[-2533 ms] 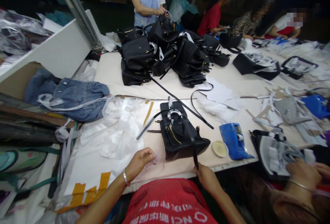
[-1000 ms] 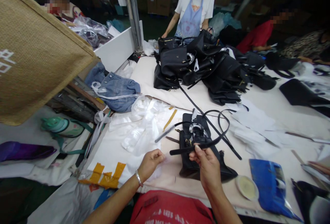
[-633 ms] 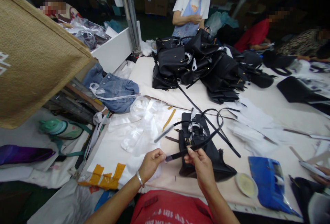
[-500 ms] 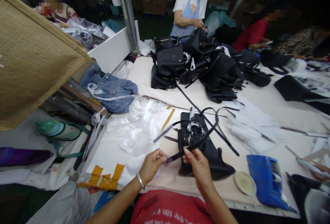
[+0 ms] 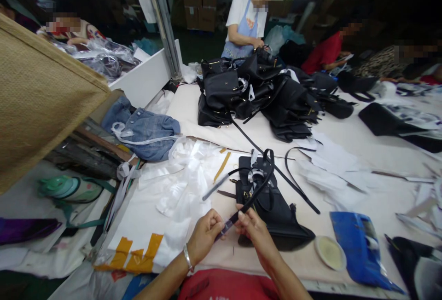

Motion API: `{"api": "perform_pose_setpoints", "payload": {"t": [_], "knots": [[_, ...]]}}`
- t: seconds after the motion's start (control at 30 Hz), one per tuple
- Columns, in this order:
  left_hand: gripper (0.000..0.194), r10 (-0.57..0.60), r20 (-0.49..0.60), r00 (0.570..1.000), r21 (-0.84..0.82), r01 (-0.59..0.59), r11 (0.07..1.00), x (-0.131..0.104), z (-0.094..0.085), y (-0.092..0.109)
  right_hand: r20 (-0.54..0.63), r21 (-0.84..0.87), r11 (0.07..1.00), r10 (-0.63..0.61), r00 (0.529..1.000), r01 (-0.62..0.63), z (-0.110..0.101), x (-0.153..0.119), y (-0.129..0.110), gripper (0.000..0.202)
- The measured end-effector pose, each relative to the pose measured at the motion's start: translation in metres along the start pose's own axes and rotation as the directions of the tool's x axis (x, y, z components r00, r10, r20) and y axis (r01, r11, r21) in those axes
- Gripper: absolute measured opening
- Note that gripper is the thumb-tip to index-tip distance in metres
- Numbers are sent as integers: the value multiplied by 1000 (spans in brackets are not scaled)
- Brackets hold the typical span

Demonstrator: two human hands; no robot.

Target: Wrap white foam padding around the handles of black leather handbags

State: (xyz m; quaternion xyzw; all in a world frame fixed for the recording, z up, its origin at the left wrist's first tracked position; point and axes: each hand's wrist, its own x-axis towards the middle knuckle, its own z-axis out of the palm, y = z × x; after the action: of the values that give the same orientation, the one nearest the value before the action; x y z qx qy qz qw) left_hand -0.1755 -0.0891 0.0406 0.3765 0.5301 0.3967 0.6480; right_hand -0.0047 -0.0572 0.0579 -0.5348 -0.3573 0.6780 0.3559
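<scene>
A black strap (image 5: pixel 259 188) runs from a black handbag (image 5: pixel 288 228) on the table to my two hands. Near the strap's end, where clear plastic film shows, my left hand (image 5: pixel 206 234) is closed in a pinch. My right hand (image 5: pixel 251 227) grips the strap a little further along, over the bag's near edge. The bag lies on its side, with gold-coloured hardware and white wrapping about its handles. Another strap end (image 5: pixel 211 190), also wrapped in film, lies loose to the left of the bag.
Black bags (image 5: pixel 228 90) are piled at the back, where a person in an apron (image 5: pixel 243 28) stands. White plastic wrap (image 5: pixel 183 178) and a denim bundle (image 5: pixel 148 129) lie left. A round dish (image 5: pixel 330 252) and blue packet (image 5: pixel 361 249) lie right; a metal post (image 5: pixel 162 24) rises behind.
Both hands have moved slightly down along with the strap, and its loop over the bag has shifted left. The whole view has tilted up a little.
</scene>
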Motion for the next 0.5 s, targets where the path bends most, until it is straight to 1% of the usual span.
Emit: {"api": "perform_pose_setpoints", "payload": {"t": [0.07, 0.13, 0.2, 0.3, 0.33, 0.4, 0.5], "knots": [[17, -9, -22, 1000, 4, 9, 1000, 2, 2, 0, -86, 48, 998, -40, 996, 44, -5, 8, -6, 37], [17, -10, -40, 999, 3, 10, 1000, 5, 5, 1, -122, 42, 995, -86, 989, 92, -6, 14, -7, 31], [16, 6, -47, 999, 7, -6, 1000, 9, 8, 3, -84, 13, 994, -108, 991, 109, -4, 16, -5, 29], [15, 31, -40, 999, 18, -30, 999, 15, 13, 7, 61, -24, 997, -70, 996, 72, -1, 18, -5, 29], [15, 33, -39, 999, 16, -33, 999, 17, 14, 9, 93, -28, 998, -51, 994, 54, -2, 20, -7, 30], [16, 34, -42, 999, 15, -33, 999, 22, 16, 14, 98, -21, 999, -34, 995, 36, -6, 27, -15, 31], [19, 34, -59, 998, 30, -32, 999, 31, 19, 20, 31, 4, 998, -58, 998, 58, -14, 41, -26, 31]]}}
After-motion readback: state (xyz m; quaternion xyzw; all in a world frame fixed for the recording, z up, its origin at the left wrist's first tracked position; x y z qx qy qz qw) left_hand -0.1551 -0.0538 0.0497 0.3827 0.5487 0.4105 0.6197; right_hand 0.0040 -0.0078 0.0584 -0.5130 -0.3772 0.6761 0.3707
